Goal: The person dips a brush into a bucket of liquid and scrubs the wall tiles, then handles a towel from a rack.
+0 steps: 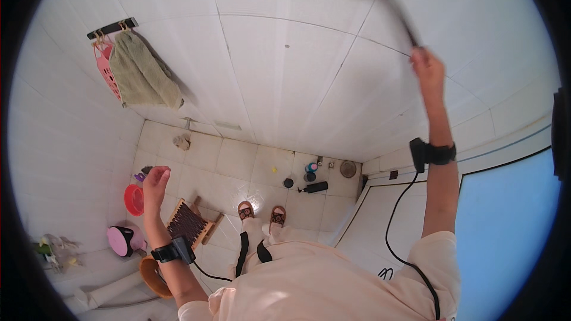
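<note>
My right hand (427, 66) is raised at the upper right, its fingers wrapped round the end of a dark long-handled tool (397, 10). The tool slants up and left in front of the white tiled wall (279, 77). Its broad brownish head is blurred and partly cut off by the top edge, so I cannot tell its exact kind. At the left, my left hand (156, 185) is held up with its fingers curled in and nothing visible in them. Below it are a red basin (134, 200) and a low wooden stool with a dark woven seat (189, 226).
A green towel (140, 68) and a pink basket (107, 71) hang from a wall rack (112, 27). Several bottles, including a black one (315, 187), lie or stand near a round drain (348, 169). A pink container (126, 241) is at lower left; a blue panel (505, 232) is at right.
</note>
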Tool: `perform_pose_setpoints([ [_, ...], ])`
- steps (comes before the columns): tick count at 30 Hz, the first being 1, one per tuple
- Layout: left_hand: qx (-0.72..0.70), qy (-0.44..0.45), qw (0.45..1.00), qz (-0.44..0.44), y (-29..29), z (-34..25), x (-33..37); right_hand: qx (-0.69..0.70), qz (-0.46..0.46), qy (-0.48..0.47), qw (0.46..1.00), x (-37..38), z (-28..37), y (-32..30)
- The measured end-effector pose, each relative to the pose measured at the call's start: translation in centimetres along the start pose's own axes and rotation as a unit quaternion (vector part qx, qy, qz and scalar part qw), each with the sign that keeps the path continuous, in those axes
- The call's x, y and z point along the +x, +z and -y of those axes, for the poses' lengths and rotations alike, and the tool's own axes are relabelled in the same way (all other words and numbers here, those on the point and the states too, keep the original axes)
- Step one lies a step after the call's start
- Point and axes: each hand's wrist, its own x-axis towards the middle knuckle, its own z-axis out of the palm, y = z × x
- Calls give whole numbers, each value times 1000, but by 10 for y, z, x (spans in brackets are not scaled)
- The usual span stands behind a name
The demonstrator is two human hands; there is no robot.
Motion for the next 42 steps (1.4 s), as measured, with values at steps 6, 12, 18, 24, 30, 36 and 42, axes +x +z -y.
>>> perform_pose_setpoints([
  [6, -13, 6, 1000, 24, 21, -22, 17, 238, -19, 95, 967, -3, -33, 17],
  [12, 24, 43, 999, 24, 28, -56, 15, -219, 275, -46, 935, -84, -71, 72],
  [18, 17, 33, 998, 50, 17, -29, 6, -14, 15, 14, 1000, -14, -33, -23],
  [24, 7, 20, 998, 55, 24, -14, 6, 394, -107, 138, 902, 48, 22, -59],
  [30, -2, 54, 996, 65, 27, -32, 19, -157, 248, -23, 956, -34, 1, 66],
  [36, 36, 82, 995, 44, 11, -38, 33, 0, 40, -41, 998, 24, 15, -3],
  [42, 21, 93, 994, 61, 15, -12, 67, 327, -92, 103, 935, 99, 114, -40],
])
